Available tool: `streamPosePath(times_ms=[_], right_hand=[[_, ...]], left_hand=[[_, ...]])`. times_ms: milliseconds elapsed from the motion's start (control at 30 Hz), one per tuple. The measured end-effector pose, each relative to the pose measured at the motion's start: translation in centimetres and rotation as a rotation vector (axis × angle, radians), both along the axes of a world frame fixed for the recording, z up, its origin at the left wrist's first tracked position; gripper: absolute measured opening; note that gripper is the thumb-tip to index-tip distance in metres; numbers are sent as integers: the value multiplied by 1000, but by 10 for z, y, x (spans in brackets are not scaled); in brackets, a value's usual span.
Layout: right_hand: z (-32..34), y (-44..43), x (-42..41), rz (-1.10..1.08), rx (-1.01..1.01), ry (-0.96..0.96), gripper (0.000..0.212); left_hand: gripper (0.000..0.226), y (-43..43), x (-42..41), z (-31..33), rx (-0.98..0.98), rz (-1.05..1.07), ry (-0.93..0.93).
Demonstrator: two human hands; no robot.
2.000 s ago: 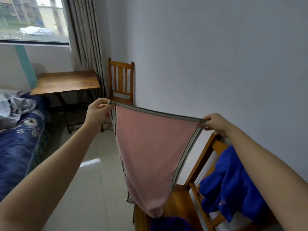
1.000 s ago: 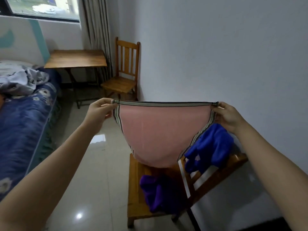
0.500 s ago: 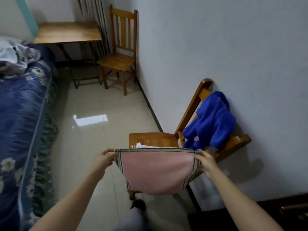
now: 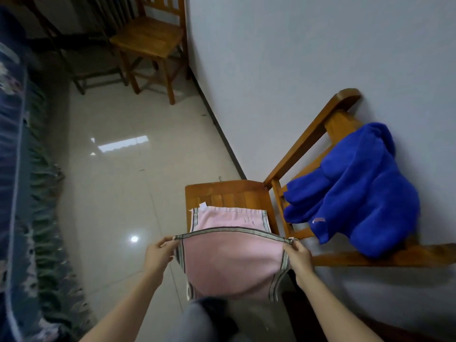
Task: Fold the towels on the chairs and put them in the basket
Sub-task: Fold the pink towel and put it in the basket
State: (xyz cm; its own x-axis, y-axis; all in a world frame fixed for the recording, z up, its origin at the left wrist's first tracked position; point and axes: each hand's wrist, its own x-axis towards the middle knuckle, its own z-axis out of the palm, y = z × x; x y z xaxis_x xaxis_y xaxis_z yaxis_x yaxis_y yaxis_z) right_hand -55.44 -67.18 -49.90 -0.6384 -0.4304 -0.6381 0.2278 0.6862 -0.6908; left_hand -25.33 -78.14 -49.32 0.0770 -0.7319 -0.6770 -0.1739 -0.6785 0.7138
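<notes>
Towel [image 4: 229, 265], pink with striped edges, hangs between my two hands over the front of the near chair [image 4: 222, 191], its far end lying flat on the seat with a small white tag at the back left corner. At the far left runs the bed [image 4: 14, 169], covered in a dark blue flowered spread with a green fringe along the floor [image 4: 118, 188], which is pale, glossy tile showing bright reflections. My left hand [image 4: 158, 253] is closed in a pinch on the left corner of the striped top edge, fingers curled over the hem. From there the hem stretches nearly level across to my right hand [image 4: 297, 255], which pinches the right corner the same way, thumb and fingers shut on the cloth. The pink middle sags in a rounded belly below the hem, above my knee in grey fabric. Beyond, against the wall [image 4: 296, 58], a second wooden chair [image 4: 150, 38] stands next to dark table legs at the top left. To the right, a blue towel [image 4: 357, 188] is draped in a bunched heap over the near chair's backrest, well clear of the pink one and touching neither hand.
</notes>
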Motion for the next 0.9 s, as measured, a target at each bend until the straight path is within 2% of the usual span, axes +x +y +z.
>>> streamPosePath(times_ms=[233, 367, 567, 667, 900], right_hand=[[-54, -39, 16, -84, 78, 276, 30], [-87, -63, 17, 25, 71, 293, 22], [-126, -116, -3, 29, 55, 462, 22], [-151, -136, -11, 35, 65, 488, 24], [-210, -144, -33, 149, 239, 489, 27]], left_hand=[[8, -45, -12, -53, -56, 77, -43], [9, -61, -13, -89, -43, 131, -49], [7, -86, -29, -130, -65, 195, -59], [16, -99, -51, -152, -125, 232, -106], [7, -126, -81, -205, -74, 196, -164]])
